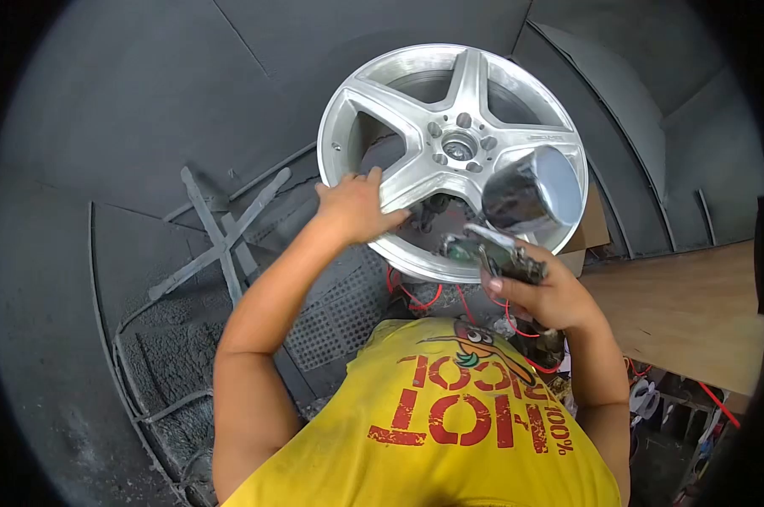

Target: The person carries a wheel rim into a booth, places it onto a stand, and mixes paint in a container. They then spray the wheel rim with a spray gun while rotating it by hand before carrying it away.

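Note:
A silver five-spoke alloy wheel (468,83) faces up in front of me, its hub and bolt holes in the middle. My left hand (354,205) grips it at the lower left, fingers over the edge of a spoke opening and thumb apart along the spoke. In my right hand (544,287) is a spray gun (492,253), held by its body with the fingers closed around it. The gun's metal cup (526,190) tilts over the wheel's lower right and hides part of a spoke. What supports the wheel underneath is mostly hidden.
A grey-coated cross-shaped stand (221,243) is at the left, near a perforated panel (340,308). A red hose (428,297) runs below the wheel. On the right are a wooden board (678,313) and a cardboard box (596,221). Dark grey walls (145,101) surround the area.

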Tool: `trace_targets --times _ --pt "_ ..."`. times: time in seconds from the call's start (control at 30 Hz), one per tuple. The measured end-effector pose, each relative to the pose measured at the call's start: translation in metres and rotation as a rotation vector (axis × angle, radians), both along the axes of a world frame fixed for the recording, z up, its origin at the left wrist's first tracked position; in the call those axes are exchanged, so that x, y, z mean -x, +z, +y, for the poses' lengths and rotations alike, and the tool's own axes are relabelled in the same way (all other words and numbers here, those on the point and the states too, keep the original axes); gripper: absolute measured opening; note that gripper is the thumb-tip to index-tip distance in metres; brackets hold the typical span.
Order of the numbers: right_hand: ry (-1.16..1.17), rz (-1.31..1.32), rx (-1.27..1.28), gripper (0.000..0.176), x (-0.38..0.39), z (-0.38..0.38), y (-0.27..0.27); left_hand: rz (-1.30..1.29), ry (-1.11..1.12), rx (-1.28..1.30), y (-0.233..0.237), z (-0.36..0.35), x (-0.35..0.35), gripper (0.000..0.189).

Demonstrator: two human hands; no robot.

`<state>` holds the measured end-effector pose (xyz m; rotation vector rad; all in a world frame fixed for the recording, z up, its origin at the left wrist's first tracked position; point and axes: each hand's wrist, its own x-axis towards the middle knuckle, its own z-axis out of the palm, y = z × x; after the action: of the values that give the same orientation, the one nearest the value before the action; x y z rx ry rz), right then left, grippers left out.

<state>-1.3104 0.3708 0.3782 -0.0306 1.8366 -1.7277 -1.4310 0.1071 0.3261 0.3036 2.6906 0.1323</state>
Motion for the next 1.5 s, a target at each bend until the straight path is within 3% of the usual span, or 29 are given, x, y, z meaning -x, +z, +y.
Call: trace_targets --times 0.03,0.13,0.27,0.3,0.4,0.43,0.5,0.53,0.7,0.9,1.07,1.13,1.2,1.4,1.5 --pt "-0.023 0.027 -0.055 0.058 0.005 -0.002 -0.003 0.069 0.065 0.036 -0.011 0.014 0.001 0.078" --pt "-0.111 0.102 -0.149 0.051 0.033 -0.004 -0.011 0.121 -0.073 0.127 -0.021 0.043 0.007 0.079" --pt "-0.279 0.296 -0.254 0.046 0.081 0.015 -0.015 0.345 -0.223 -0.185 -0.055 0.043 -0.011 0.071" --pt "-0.317 0.329 -0.307 0.046 0.088 0.025 -0.023 0.371 -0.353 -0.219 -0.054 0.037 -0.017 0.063" --pt "-0.370 0.339 -0.405 0.050 0.081 0.048 -0.022 0.339 -0.619 -0.285 -0.043 0.009 -0.032 0.056" --pt "-0.366 0.285 -0.427 0.050 0.073 0.051 -0.021 0.259 -0.582 -0.417 -0.040 -0.001 -0.036 0.052" --pt "-0.360 0.176 -0.467 0.050 0.054 0.054 -0.019 0.176 -0.506 -0.425 -0.025 -0.015 -0.043 0.054" --pt "-0.333 0.106 -0.411 0.051 0.043 0.053 -0.020 0.130 -0.471 -0.429 -0.021 -0.019 -0.047 0.056" --pt "-0.078 -0.105 -0.079 0.050 0.003 0.019 0.000 0.175 -0.731 -0.420 -0.027 -0.010 -0.043 0.064" --pt "-0.071 0.107 -0.064 0.056 -0.001 0.001 0.002 0.113 -1.010 -0.359 -0.039 0.037 0.013 0.076" --pt "-0.214 0.034 -0.109 0.057 0.004 0.011 0.005 0.327 -0.794 -0.281 -0.060 -0.006 0.100 0.076" --pt "-0.295 0.040 -0.119 0.041 -0.001 0.018 0.005 0.393 -0.670 -0.024 -0.048 -0.042 0.136 0.081" --pt "-0.350 0.037 -0.112 0.022 -0.004 0.029 0.006 0.248 -0.609 -0.032 -0.034 -0.065 0.158 0.086" --pt "-0.345 0.122 -0.142 0.038 0.005 0.028 -0.003 0.209 -0.563 0.070 -0.038 0.005 0.146 0.090" --pt "-0.311 0.169 -0.105 0.042 0.026 0.016 -0.009 0.389 -0.578 0.049 -0.070 0.032 0.139 0.090"
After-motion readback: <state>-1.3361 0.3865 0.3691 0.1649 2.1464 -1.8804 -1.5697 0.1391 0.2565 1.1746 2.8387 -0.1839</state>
